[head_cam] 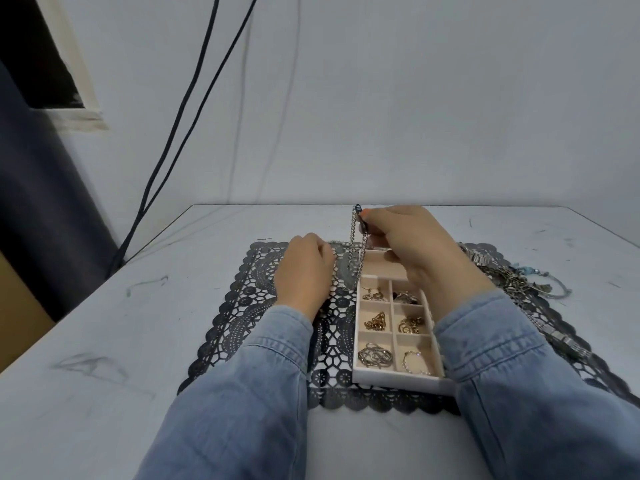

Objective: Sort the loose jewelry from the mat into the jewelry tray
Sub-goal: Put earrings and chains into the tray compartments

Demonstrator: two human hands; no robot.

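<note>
The right hand (412,244) pinches a silver chain (356,251) near its top end, raised so the doubled strand hangs straight down beside the far left corner of the jewelry tray (398,377); holding it high probably keeps the links from knotting and lets the loose end be fed down first into a compartment. The left hand (304,275) rests knuckles-up on the mat (242,306) just left of the dangling chain, fingers curled under; whether it grips anything I cannot tell, though it sits well placed to steady or guide the lower end of the strand. The tray lies on the right half of the mat, its long side running away from the person, and the six small compartments nearest the viewer each already hold gold or silver pieces, while the wide far compartment (384,266) looks bare where it shows, so it seems the likely home for a long chain. More unsorted jewelry (512,278), with what look like watch-like bands, chains and a pale blue piece, lies heaped along the mat's right edge, partly spilling onto the tabletop (104,323), so the sorting is judged well under way but unfinished. Room is tight around the tray: the right forearm crosses over its right wall, and the chain hangs close to the tray's left rim, where it could catch. The left side of the mat and the tabletop beyond it are open for moving, and the far tabletop edge meets the wall just behind the hands.
</note>
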